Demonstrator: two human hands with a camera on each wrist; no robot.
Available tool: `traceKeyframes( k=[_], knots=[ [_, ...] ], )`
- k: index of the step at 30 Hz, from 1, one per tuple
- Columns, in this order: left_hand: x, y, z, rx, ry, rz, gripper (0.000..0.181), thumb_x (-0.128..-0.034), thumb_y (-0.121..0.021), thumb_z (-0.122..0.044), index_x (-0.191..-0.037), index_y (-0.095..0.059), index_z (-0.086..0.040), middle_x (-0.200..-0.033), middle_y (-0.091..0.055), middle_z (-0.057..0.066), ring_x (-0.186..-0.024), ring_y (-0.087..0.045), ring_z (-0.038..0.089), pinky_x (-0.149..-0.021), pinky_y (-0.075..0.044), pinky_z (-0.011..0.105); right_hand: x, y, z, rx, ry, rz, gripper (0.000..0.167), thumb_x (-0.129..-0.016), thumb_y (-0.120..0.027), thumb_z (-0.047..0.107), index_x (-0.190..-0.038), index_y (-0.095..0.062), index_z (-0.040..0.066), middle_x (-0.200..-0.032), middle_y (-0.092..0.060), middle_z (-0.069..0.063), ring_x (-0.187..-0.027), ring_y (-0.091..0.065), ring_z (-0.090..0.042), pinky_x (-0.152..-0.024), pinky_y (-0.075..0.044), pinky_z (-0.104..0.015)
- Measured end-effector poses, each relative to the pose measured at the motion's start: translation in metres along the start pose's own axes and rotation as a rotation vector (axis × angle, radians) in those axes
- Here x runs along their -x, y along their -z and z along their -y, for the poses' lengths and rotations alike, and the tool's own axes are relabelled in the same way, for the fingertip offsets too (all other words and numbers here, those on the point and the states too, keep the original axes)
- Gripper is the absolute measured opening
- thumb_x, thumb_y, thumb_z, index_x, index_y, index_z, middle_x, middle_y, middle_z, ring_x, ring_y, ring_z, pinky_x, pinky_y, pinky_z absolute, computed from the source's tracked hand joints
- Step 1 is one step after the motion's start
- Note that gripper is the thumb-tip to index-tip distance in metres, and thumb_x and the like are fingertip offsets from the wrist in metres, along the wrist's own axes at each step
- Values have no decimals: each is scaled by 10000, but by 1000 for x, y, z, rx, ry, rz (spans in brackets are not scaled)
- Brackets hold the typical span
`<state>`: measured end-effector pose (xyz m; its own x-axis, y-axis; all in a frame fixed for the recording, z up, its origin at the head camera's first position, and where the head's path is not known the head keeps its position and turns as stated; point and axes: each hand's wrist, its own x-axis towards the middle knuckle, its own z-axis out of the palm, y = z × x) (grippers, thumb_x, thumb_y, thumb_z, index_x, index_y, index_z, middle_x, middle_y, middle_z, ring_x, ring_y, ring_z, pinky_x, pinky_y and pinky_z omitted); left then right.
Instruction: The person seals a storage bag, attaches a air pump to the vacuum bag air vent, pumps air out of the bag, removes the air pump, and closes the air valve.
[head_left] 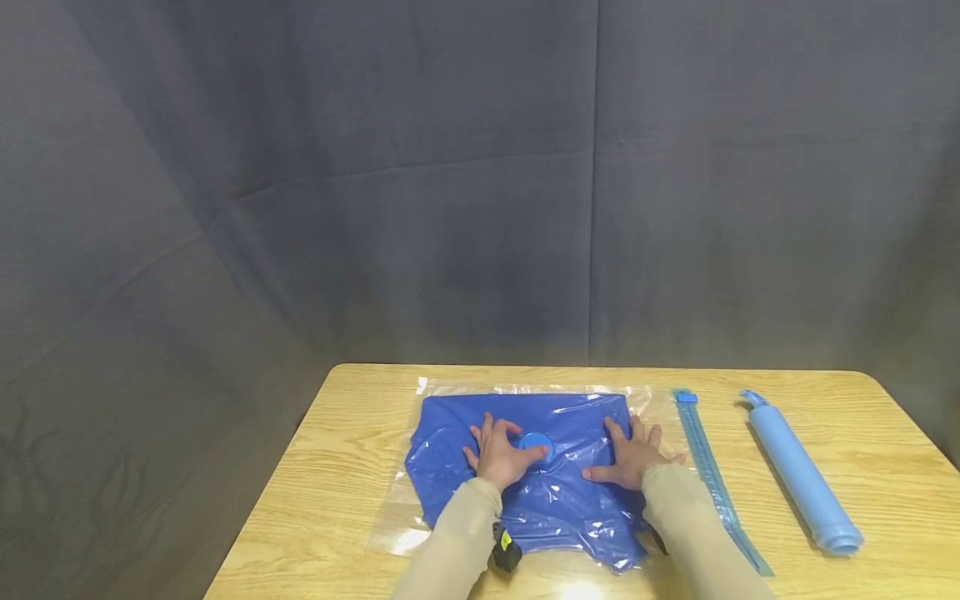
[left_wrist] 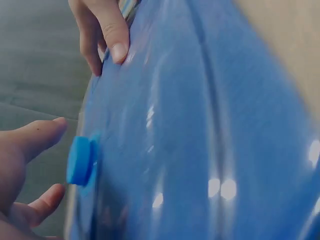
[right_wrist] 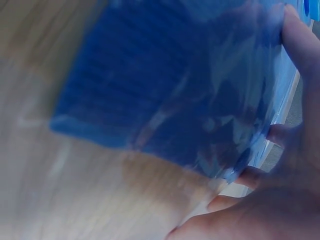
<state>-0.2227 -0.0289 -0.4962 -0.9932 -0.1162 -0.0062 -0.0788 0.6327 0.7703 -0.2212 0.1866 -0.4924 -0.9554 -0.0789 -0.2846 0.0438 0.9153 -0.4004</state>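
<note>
A clear plastic vacuum storage bag (head_left: pixel 396 508) lies on the table with folded blue cloth (head_left: pixel 457 417) inside. On its top sits a round blue valve cap (head_left: pixel 534 438). My left hand (head_left: pixel 501 454) is at the cap, its thumb and fingers parted around it. In the left wrist view there is a gap between those fingers and the cap (left_wrist: pixel 79 161). Spread over the right end of the cloth, my right hand (head_left: pixel 630 458) rests on the bag with fingers apart. The right wrist view shows its thumb and fingertips against the plastic.
The bag's blue zip strip (head_left: pixel 708 462) runs along its right side, with a blue slider (head_left: pixel 686 397) at the far end. Further right lies a light blue hand pump (head_left: pixel 802 475). A grey curtain (head_left: pixel 450 208) hangs behind the wooden table (head_left: pixel 300 475).
</note>
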Motion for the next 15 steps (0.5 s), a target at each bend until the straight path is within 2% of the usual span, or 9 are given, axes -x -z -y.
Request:
traceKeyframes(
  k=[3,7,15],
  knots=[
    [2,-5,1,16,13,-2,405,-706,-836,-338,-928,-588,-107,-1571,-214,254,-1447,-26,529,-1113,32,713,0,0,0,1,10,-11,1180,-658,-705,724,-1520,-203,94,-1531,-63,-353,-1370,11,-645,-894,-80,-890],
    [3,-9,3,-11,16,4,346,-744,-814,-321,-928,-589,-131,-1585,-175,247,-1458,1,507,-1121,45,699,0,-1,-1,-2,21,-25,1178,-655,-706,726,-1515,-213,90,-1513,-96,-353,-1364,-17,-651,-888,-91,-892],
    [6,-6,4,-24,-3,34,296,-771,-785,-289,-958,-602,-148,-1586,-154,257,-1459,1,504,-1121,42,700,1,0,0,-6,15,-26,1176,-652,-713,722,-1508,-221,81,-1512,-94,-355,-1366,-24,-649,-889,-90,-892]
  ],
)
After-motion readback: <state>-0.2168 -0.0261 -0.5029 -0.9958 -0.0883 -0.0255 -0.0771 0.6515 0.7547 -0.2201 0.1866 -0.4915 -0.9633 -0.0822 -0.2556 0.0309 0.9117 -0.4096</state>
